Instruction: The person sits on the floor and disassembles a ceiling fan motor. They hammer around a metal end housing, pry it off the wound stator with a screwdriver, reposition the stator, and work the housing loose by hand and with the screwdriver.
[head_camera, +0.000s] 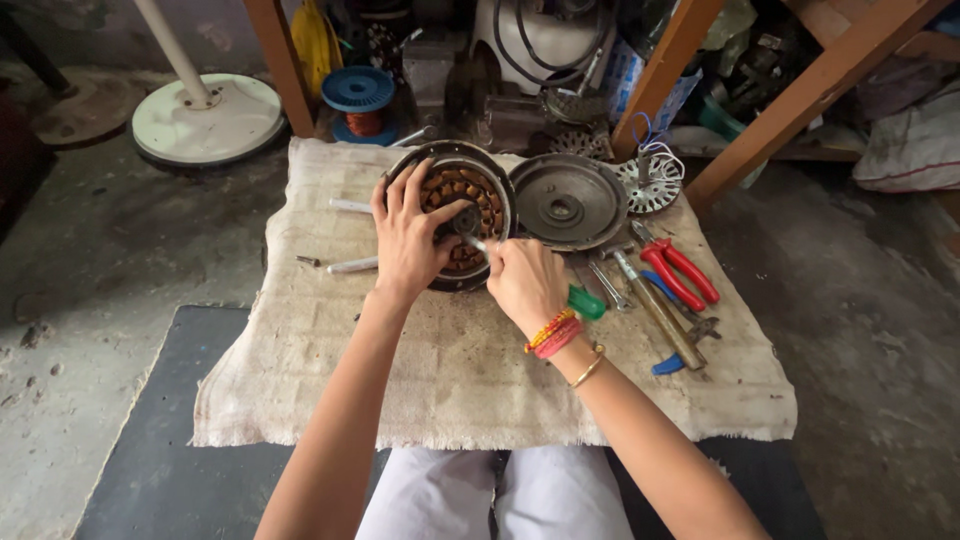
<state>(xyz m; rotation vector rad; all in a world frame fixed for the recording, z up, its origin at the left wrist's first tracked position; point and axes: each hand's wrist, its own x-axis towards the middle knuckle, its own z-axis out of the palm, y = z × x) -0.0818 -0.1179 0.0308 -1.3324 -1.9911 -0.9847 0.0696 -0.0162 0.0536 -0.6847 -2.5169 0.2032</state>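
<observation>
A round fan motor with copper windings (478, 190) lies on a stained cloth (470, 380). My left hand (408, 237) rests flat on the motor's left side, with the thumb near its centre. A green-handled screwdriver (585, 302) is gripped in my right hand (524, 282), and its metal tip touches the motor's centre. Beside the motor, to the right, lies a dark round metal cover (566, 203).
Red-handled pliers (680, 272), a hammer (660, 312) and other tools lie right of my hands. A small wound stator (648, 178) sits behind them. A blue wire spool (360, 100), a white fan base (208, 118) and wooden table legs (795, 95) stand beyond the cloth.
</observation>
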